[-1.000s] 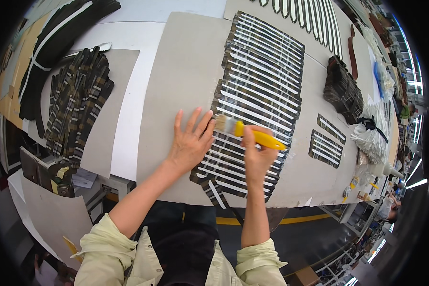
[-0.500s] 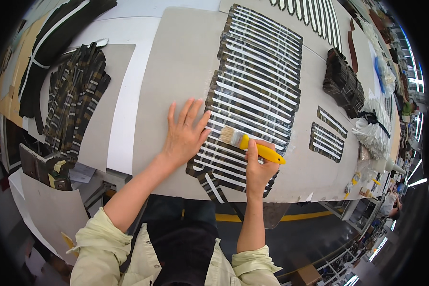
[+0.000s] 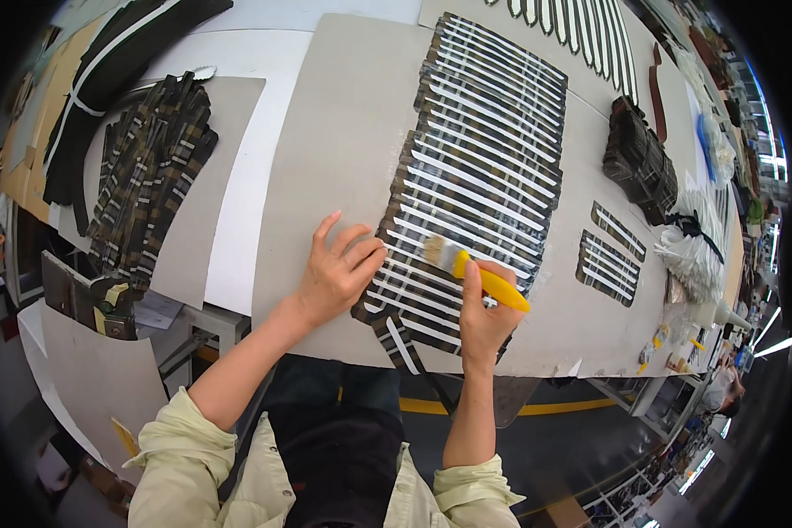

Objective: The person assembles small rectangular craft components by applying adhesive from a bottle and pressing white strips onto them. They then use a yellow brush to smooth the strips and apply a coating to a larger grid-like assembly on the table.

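Note:
My right hand [image 3: 487,319] is closed around the yellow handle of a flat paintbrush [image 3: 493,283]. Its pale bristles rest over a long row of dark plaid strips [image 3: 488,167], each with a white band along its middle. At the left edge of the row is my left hand [image 3: 336,275], fingers apart and partly bent, holding nothing that I can see. Its fingertips are close to the strip ends; whether they touch is unclear. One loose plaid strip [image 3: 396,343] hangs slantwise over the table's front edge below the row.
Grey board [image 3: 312,176] lies under the row. A heap of plaid strips [image 3: 154,167] and a long black bundle [image 3: 106,88] are at left. Toward the right are short strips [image 3: 609,268], a tied dark bundle [image 3: 640,158] and a white cord bundle [image 3: 691,251].
My left hand's fingers, outstretched before, have drawn in and bent. The brush has moved slightly across the strips, still in my right hand. The whole view has shifted a little.

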A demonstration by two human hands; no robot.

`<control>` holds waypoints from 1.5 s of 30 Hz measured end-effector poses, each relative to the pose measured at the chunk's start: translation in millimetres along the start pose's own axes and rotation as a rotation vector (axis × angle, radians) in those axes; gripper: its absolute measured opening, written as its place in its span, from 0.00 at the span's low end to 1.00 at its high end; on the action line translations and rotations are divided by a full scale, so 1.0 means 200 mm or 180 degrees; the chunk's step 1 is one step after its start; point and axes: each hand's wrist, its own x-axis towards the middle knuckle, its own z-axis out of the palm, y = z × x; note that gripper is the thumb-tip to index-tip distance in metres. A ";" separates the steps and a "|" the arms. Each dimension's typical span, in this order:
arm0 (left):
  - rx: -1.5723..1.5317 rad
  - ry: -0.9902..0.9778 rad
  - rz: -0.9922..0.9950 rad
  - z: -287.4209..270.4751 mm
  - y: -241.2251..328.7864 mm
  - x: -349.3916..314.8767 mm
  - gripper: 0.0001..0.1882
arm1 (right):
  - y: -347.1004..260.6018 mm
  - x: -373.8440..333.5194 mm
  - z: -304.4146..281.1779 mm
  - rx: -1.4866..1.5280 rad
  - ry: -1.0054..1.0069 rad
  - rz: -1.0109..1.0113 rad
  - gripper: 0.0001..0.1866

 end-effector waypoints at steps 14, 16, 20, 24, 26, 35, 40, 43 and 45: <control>-0.0304 -0.0039 -0.0206 0.02 0.00 0.04 0.10 | -0.07 0.11 0.22 0.0671 -0.0212 0.0363 0.05; -0.0294 -0.0010 -0.0252 0.02 0.01 0.06 0.09 | -0.06 0.13 0.24 0.0582 -0.0246 0.0396 0.05; -0.0182 -0.0112 -0.0290 0.00 0.00 0.06 0.11 | -0.03 0.16 0.15 0.0212 -0.0039 0.0464 0.05; -0.0137 -0.0021 -0.0287 0.03 0.01 0.07 0.14 | -0.09 0.22 0.29 0.0708 -0.0192 0.0492 0.06; -0.0101 -0.0026 -0.0281 0.03 0.01 0.08 0.15 | -0.02 0.23 0.29 0.0525 -0.0211 0.0471 0.06; -0.0156 0.0138 -0.0524 0.06 0.02 0.11 0.16 | -0.18 0.18 0.15 0.1085 0.0339 0.0698 0.08; -0.0307 0.0686 -0.1061 0.00 0.09 0.09 0.15 | -0.21 -0.10 -0.19 0.0603 0.0857 0.0549 0.08; -0.0409 0.0433 -0.0830 -0.10 0.18 -0.02 0.13 | -0.18 -0.42 -0.35 -0.0066 0.1035 0.0286 0.10; -0.0553 0.0162 -0.0779 -0.17 0.29 -0.12 0.12 | -0.13 -0.64 -0.42 -0.0034 0.1344 0.0444 0.09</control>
